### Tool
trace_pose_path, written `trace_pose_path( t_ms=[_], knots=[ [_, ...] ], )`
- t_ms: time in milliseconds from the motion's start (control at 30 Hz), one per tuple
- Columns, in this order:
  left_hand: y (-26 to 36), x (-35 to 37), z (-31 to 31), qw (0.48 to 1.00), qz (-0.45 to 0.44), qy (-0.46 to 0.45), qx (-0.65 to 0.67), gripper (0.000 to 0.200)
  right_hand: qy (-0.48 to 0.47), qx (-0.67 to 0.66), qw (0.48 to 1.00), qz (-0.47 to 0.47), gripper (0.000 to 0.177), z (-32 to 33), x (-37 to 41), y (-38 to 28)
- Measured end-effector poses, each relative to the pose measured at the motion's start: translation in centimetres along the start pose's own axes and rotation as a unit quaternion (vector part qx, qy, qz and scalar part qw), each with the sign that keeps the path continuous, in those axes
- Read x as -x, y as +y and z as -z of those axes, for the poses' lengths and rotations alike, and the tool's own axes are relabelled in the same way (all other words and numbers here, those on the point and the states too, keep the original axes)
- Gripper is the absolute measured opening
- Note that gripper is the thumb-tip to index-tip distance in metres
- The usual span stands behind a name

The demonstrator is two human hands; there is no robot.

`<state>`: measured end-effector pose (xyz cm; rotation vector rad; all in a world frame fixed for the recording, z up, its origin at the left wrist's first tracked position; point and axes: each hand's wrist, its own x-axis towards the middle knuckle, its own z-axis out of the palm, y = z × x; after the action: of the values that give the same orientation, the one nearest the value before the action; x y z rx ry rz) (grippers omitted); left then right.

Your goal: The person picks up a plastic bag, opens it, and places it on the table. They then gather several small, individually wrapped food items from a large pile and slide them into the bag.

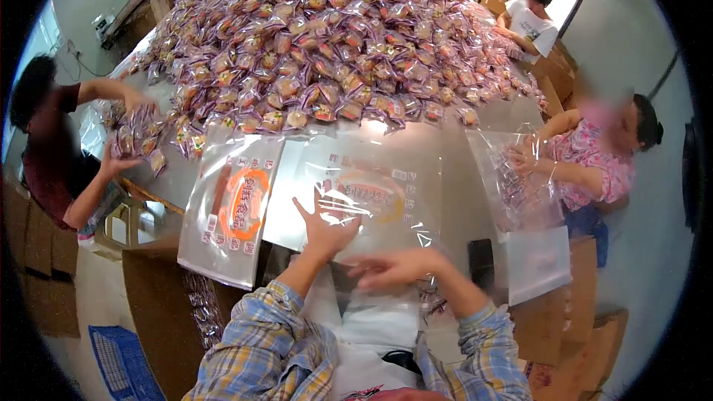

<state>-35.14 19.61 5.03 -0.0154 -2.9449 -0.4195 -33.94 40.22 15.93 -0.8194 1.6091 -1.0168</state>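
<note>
A large clear plastic bag (371,186) with orange and red print lies on the metal table in front of me. My left hand (327,230) is on or inside this bag, its fingers spread, with the clear film over part of them. Near the bag's front edge is my right hand (397,267), somewhat blurred, its fingers extended and nothing visible in them. Left of my left hand lies a stack of printed clear bags (236,208) with an orange ring design. Behind the bags rises a big heap of small wrapped snack packets (312,44).
At the left a person (59,141) holds several packets. On the right a person in a pink top (594,156) handles a clear bag (520,186). Another person (529,22) stands at the back right. Cardboard boxes (160,312) and a blue crate (122,364) are below the table.
</note>
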Motion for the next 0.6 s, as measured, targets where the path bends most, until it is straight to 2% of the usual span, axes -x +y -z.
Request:
trace_pose_path(
  t_ms=[33,67,133,167,200,233,300,367,433,500,533,600],
  knots=[
    [0.1,-0.1,-0.3,1.000,0.002,0.011,-0.003,0.093,-0.003,-0.072,0.997,0.035,0.079,2.5,-0.5,0.7],
    [0.2,-0.2,-0.1,1.000,-0.001,-0.007,0.007,0.091,0.085,0.005,0.995,0.056,0.077,5.4,0.0,-1.2],
    [0.7,-0.5,1.3,1.000,-0.005,0.008,-0.002,0.086,0.306,0.012,0.952,0.005,0.085,9.9,-0.4,-4.5],
    [0.6,-0.4,1.0,0.999,-0.013,0.030,0.005,0.084,0.410,0.012,0.912,-0.025,0.091,12.0,-0.8,-6.2],
    [0.5,-0.2,1.0,1.000,-0.013,0.016,0.008,0.083,0.488,0.131,0.863,0.019,0.098,15.8,-2.5,-4.4],
    [0.5,-0.2,1.3,1.000,-0.013,0.004,0.012,0.083,0.554,0.248,0.792,0.062,0.106,20.1,-4.1,-1.8],
    [0.6,-0.5,1.3,1.000,-0.018,0.009,0.012,0.082,0.618,0.263,0.739,0.054,0.118,26.3,-5.8,-0.6],
    [0.4,-0.6,0.9,0.999,-0.027,0.034,-0.001,0.081,0.651,0.329,0.684,-0.026,0.126,30.5,-6.8,-1.5],
    [0.4,-0.7,1.0,0.999,-0.031,0.041,0.002,0.080,0.659,0.356,0.656,-0.093,0.134,34.5,-7.7,-1.5],
    [0.3,-1.0,1.0,0.999,-0.028,0.028,0.006,0.080,0.673,0.385,0.624,-0.096,0.140,38.0,-8.9,-1.7],
    [0.2,-1.3,1.2,1.000,-0.024,-0.011,-0.001,0.081,0.676,0.377,0.625,-0.103,0.141,39.1,-9.5,-2.5],
    [0.4,-1.4,1.1,0.999,-0.022,-0.023,-0.013,0.083,0.686,0.374,0.618,-0.090,0.144,41.7,-10.8,-3.0]
  ],
)
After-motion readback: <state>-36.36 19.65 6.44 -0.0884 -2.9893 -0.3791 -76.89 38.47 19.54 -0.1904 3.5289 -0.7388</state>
